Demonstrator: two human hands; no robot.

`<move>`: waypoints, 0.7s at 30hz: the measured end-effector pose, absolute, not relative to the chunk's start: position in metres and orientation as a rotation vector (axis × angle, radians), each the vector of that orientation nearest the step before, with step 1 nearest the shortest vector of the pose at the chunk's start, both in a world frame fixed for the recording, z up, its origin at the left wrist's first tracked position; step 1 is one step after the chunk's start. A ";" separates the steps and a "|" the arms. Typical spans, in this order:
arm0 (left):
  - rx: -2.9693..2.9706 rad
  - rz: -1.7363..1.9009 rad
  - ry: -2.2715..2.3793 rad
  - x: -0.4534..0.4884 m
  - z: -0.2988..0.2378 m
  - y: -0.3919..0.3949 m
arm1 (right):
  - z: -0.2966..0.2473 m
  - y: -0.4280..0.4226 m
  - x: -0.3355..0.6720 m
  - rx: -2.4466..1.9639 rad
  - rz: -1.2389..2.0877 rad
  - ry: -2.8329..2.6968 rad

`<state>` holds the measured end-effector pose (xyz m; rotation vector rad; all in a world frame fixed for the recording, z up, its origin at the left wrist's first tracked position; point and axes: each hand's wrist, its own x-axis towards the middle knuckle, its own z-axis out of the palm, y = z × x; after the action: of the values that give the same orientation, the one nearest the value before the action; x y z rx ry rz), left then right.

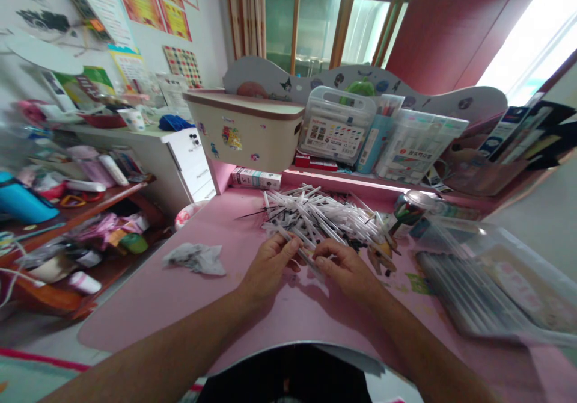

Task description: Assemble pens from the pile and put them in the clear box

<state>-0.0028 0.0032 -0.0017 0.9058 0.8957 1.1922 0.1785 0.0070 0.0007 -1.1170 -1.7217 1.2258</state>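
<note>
Both of my hands meet over a pink desk (180,295), just in front of a heap of white pens (324,216). My left hand (270,264) pinches one end of a thin white pen (301,248) between thumb and fingers. My right hand (345,267) is curled around the other end of the same pen, fingers closed. The pen lies slanted between the two hands, a little above the desk.
A crumpled grey tissue (196,257) lies to the left. A clear plastic bag of pens (478,283) rests at the right. A cream storage box (246,129) and marker cases (336,126) stand on the rear shelf. Cluttered shelves (76,210) stand at the left.
</note>
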 end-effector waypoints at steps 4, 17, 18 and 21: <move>1.055 0.996 0.832 -0.003 0.004 -0.005 | 0.010 0.006 0.176 -1.021 1.139 -1.649; 0.988 0.927 0.930 -0.003 0.002 -0.008 | 0.086 -0.017 0.208 -1.007 0.801 -1.379; 0.999 0.956 0.942 -0.003 0.003 -0.008 | 0.101 -0.024 0.219 -1.032 0.614 -1.368; 1.032 1.000 0.967 -0.005 0.007 -0.006 | 0.138 -0.045 0.258 -1.100 0.015 -1.358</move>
<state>-0.0045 -0.0057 0.0072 1.0316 0.9670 1.0004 0.2583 -0.0450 0.1382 -1.0999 -1.3576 0.0152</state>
